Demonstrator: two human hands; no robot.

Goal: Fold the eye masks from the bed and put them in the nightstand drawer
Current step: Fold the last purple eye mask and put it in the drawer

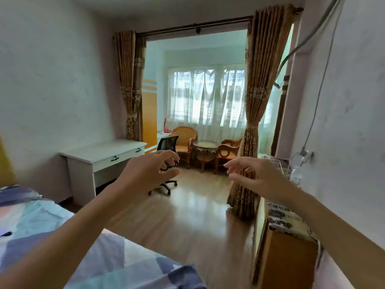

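**A:** Where are the hands?

**B:** Both are raised over the wooden floor (187, 215). The left hand (143, 172) sits at about 9 o'clock of the frame's centre, the right hand (252, 176) at about 3 o'clock. They face each other, well apart, fingers loosely curled and spread, gripping nothing.

**A:** And the eye masks?

**B:** A small dark shape (5, 234) lies on the bed (116, 261) at the far 8 o'clock edge; whether it is a mask cannot be told. The bed's patterned cover fills the lower left.

**A:** The nightstand?

**B:** A wooden cabinet (289, 259) with printed paper on top stands at 4 o'clock, under the right forearm; no drawer face is clear.

**A:** What lies beyond?

**B:** A white desk (104, 155) at 10 o'clock, a black office chair (167, 142) behind the left fingers, rattan chairs (184, 140) round a small table (205, 146), and brown curtains (258, 101) framing a bright window.
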